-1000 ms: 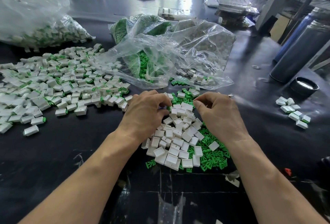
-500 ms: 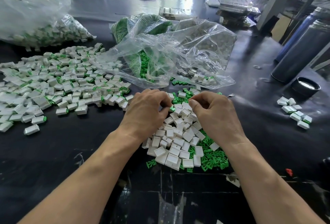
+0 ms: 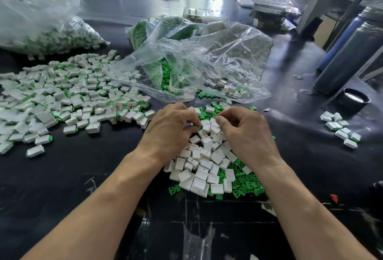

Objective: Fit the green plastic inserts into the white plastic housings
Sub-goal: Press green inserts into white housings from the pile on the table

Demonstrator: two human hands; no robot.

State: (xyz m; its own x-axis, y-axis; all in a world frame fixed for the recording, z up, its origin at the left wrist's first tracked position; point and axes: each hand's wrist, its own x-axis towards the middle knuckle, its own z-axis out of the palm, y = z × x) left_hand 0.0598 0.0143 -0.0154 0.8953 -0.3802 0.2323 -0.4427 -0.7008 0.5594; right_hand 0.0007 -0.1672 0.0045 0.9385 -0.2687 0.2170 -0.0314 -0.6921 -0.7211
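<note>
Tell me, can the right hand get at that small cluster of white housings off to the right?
Probably yes. The small cluster lies in the open on the black table, right of the right hand, with nothing between them. That hand is over the central pile, fingers curled.

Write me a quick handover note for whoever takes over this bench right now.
Left hand: fingers curled at the near pile, a bit of green at the fingertips; grip unclear.
Right hand: fingers curled over the same pile; what it holds is hidden.
Near pile: empty white housings on loose green inserts.
Done: big spread of fitted pieces at left, small group at right.
Left: the near pile, plus more parts in the open bag.
</note>
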